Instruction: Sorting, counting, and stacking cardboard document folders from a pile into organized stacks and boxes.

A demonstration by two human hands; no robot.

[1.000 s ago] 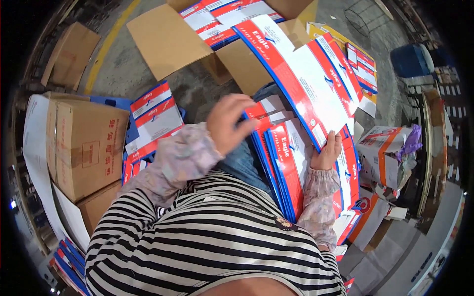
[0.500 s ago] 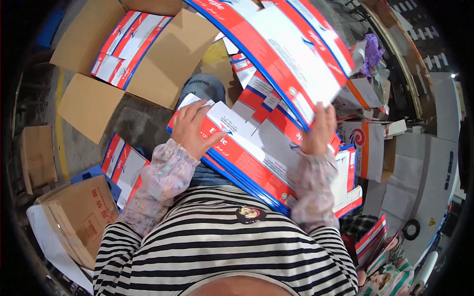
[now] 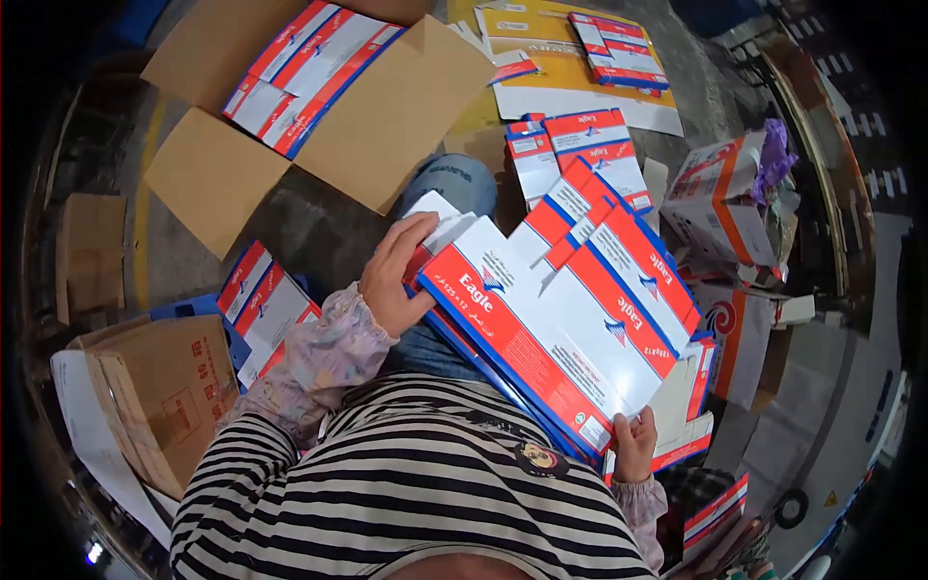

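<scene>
A stack of flat printed cartons [image 3: 541, 329], red, white and blue, lies slanted across my lap. My left hand [image 3: 394, 275] grips the stack's left end, fingers curled over the edge and thumb along its near side. At the lower right corner, my right hand [image 3: 633, 447] pinches the top carton between thumb and fingers. The blue edges of the cartons beneath show along the near side. My left fingertips are partly hidden against a white flap.
An open brown box [image 3: 387, 116] at the far left holds similar flat cartons. More flat cartons [image 3: 599, 155] lie beyond my lap, and others rest on a yellow sheet [image 3: 522, 39]. A closed brown box [image 3: 164, 406] stands at left, a white-orange box [image 3: 720, 193] at right.
The raised carton at upper right has come down onto the stack. My right hand has moved down to the lower right corner, and my spread left hand has closed on the left end.
</scene>
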